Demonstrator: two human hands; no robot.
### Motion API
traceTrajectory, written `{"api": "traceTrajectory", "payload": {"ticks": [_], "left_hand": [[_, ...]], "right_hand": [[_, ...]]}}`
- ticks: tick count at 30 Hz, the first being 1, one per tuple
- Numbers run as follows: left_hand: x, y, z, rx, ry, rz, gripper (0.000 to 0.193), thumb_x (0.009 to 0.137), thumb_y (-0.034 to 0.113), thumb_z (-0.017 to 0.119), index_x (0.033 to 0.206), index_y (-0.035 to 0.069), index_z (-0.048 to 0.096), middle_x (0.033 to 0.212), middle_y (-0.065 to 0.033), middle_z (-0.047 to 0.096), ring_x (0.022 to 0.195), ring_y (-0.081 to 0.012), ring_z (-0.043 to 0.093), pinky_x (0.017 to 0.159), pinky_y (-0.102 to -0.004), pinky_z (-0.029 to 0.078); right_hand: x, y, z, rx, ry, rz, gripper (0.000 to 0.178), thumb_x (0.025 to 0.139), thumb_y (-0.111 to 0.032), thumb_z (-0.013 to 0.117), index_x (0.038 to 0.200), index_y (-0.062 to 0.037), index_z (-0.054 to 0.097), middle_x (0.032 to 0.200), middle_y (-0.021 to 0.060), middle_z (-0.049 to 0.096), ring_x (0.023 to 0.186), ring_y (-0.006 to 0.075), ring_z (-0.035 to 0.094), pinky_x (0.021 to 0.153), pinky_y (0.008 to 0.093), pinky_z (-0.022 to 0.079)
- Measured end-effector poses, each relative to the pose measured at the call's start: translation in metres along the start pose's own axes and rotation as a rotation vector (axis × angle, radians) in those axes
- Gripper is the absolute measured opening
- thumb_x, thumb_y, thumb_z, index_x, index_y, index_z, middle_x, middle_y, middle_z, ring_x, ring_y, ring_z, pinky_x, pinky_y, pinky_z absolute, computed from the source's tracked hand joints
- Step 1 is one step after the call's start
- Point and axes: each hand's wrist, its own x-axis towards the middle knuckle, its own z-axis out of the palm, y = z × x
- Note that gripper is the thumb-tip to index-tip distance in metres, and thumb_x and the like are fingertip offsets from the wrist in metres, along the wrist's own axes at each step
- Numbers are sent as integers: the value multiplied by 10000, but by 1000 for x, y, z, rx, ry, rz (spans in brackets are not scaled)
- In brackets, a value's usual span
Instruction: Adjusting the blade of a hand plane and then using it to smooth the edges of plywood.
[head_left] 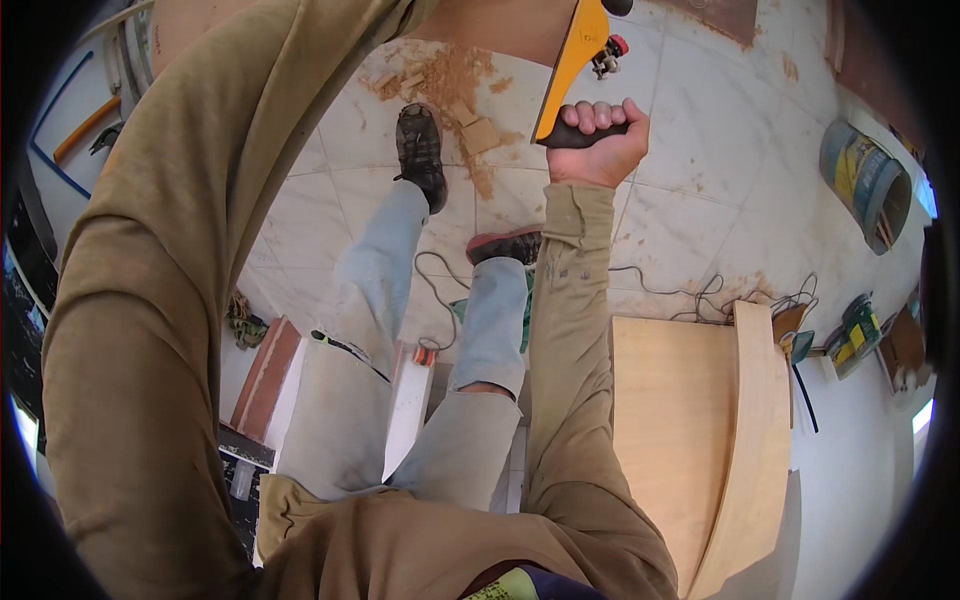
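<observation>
My right hand (598,140) is closed round the dark rear handle of a yellow hand plane (578,62). The plane is turned on its side, its narrow edge toward the left. A red-and-metal adjusting knob (610,55) sticks out from its body, and a dark front knob is cut off by the upper edge. My left arm (170,230) reaches up in a brown sleeve and leaves the picture at the top, so that hand is out of sight. Beside the plane lies a brown wooden panel (490,28), partly cropped.
Wood shavings (445,75) and small offcuts (480,136) litter the tiled floor by my shoe (420,150). At right are a blue bucket (865,185), a dark cord (700,290) and a pale wooden panel (670,420). An orange-handled hammer (90,130) lies far left.
</observation>
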Motion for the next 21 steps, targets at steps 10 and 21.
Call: {"api": "traceTrajectory", "payload": {"ticks": [10,21], "left_hand": [[4,-8,7,-13,33,25,797,948,634,462,1615,247,261,1691,-186,136,1533,-502,84,1148,-763,8],[0,-11,9,10,34,27,816,941,628,475,1619,238,244,1686,-189,153,1530,-503,97,1154,-755,18]], "right_hand": [[-10,2,-11,-23,-19,0,291,895,-240,573,681,-168,388,577,-25,350,511,153,361,567,354,358],[7,5,8,-13,-42,-28,281,905,-235,557,695,-155,388,582,-14,356,503,158,345,553,355,357]]}}
